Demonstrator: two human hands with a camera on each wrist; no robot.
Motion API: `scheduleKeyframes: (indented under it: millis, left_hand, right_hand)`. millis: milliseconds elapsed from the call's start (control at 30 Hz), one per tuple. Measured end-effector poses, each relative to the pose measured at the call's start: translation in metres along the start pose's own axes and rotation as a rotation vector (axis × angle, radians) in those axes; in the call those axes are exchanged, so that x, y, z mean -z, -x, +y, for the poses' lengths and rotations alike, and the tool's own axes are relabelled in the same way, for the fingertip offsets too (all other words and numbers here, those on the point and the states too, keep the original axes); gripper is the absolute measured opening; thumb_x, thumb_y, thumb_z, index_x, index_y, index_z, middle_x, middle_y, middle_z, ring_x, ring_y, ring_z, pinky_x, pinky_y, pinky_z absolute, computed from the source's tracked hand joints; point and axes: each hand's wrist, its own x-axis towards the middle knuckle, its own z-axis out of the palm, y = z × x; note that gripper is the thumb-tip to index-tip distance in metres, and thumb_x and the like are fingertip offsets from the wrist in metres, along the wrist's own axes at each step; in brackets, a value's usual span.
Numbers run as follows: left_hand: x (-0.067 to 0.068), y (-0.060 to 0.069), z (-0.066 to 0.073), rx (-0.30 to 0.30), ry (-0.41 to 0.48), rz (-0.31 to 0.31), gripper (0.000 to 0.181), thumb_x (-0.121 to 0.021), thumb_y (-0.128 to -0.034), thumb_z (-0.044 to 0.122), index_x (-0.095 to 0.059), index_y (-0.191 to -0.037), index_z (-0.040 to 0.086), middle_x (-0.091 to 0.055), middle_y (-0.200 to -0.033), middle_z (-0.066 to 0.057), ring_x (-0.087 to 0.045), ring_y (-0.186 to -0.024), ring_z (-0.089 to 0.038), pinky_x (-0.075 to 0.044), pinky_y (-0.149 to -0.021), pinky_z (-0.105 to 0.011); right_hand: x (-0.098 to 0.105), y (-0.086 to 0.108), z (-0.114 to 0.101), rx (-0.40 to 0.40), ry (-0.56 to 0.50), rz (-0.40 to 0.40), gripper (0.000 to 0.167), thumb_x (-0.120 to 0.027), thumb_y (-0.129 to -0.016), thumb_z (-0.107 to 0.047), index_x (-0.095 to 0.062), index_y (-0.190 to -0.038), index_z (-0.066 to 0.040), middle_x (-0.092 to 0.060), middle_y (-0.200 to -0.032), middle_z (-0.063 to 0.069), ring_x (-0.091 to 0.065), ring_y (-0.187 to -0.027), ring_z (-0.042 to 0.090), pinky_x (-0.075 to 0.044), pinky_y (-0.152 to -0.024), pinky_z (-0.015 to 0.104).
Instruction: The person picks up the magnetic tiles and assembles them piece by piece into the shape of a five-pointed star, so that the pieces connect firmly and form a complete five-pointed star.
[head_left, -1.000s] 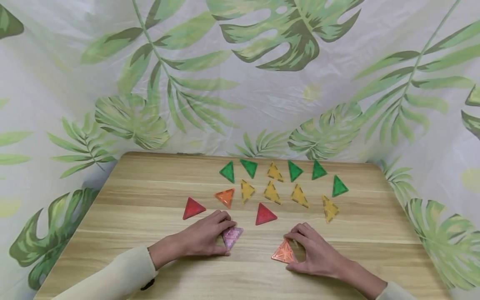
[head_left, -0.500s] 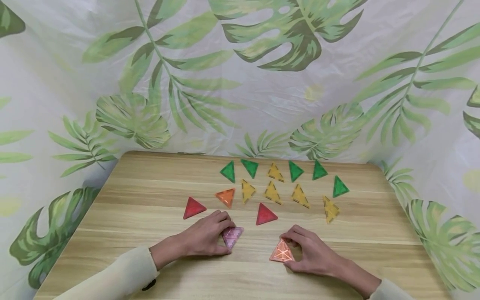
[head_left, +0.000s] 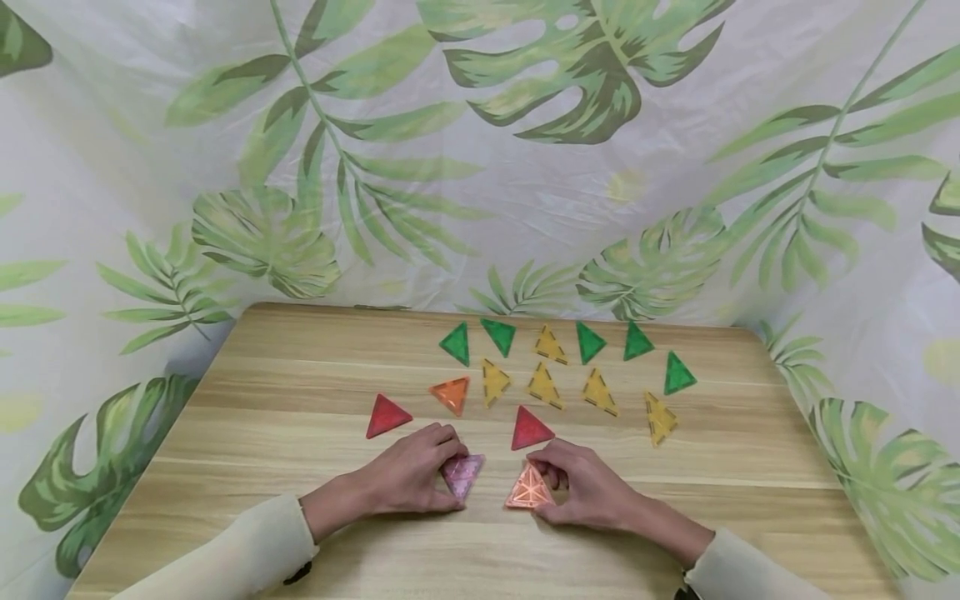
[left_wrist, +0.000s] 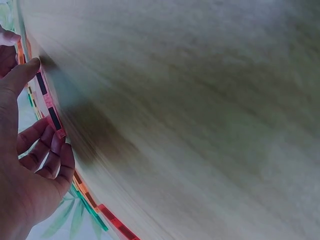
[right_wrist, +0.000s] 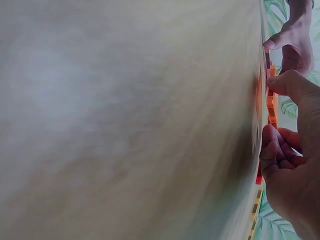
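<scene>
My left hand pinches a translucent pink triangular magnetic tile between thumb and fingers, at the front middle of the table. In the left wrist view the pink tile shows edge-on between the thumb and the curled fingers. A little to the right, my right hand grips an orange triangular magnetic tile with a star-like pattern. The right wrist view shows this orange tile edge-on between thumb and fingertips. A short gap separates the two held tiles. Just behind them lies a red triangular tile.
On the wooden table, another red tile lies behind my left hand, with a small orange tile farther back. Several yellow tiles and several green tiles spread toward the far edge. A leaf-patterned cloth hangs behind.
My right hand has moved left with the orange tile, closing much of the distance to the pink tile. The left hand has stayed nearly still. The tiles lying on the table have not moved.
</scene>
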Motion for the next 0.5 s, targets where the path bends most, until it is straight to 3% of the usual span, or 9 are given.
scheduleKeyframes:
  millis: [233, 500]
  left_hand:
    - [-0.002, -0.001, 0.0, -0.004, -0.006, 0.009, 0.058, -0.091, -0.079, 0.049, -0.074, -0.117, 0.01, -0.063, -0.109, 0.002, -0.055, -0.097, -0.008, -0.054, -0.082, -0.025]
    - [-0.002, -0.003, 0.0, -0.017, -0.028, 0.011, 0.057, -0.091, -0.0785, 0.05, -0.074, -0.116, 0.01, -0.063, -0.109, 0.002, -0.056, -0.096, -0.009, -0.055, -0.081, -0.027]
  right_hand:
    - [-0.005, -0.018, -0.004, -0.038, -0.014, -0.043, 0.062, -0.091, -0.078, -0.019, -0.068, -0.133, -0.003, -0.063, -0.094, -0.003, -0.059, -0.081, 0.01, -0.052, -0.069, 0.018]
    - [-0.011, -0.036, -0.009, -0.038, 0.059, -0.083, 0.056, -0.09, -0.08, -0.023, -0.07, -0.129, -0.005, -0.061, -0.094, -0.003, -0.056, -0.082, 0.008, -0.047, -0.071, 0.016]
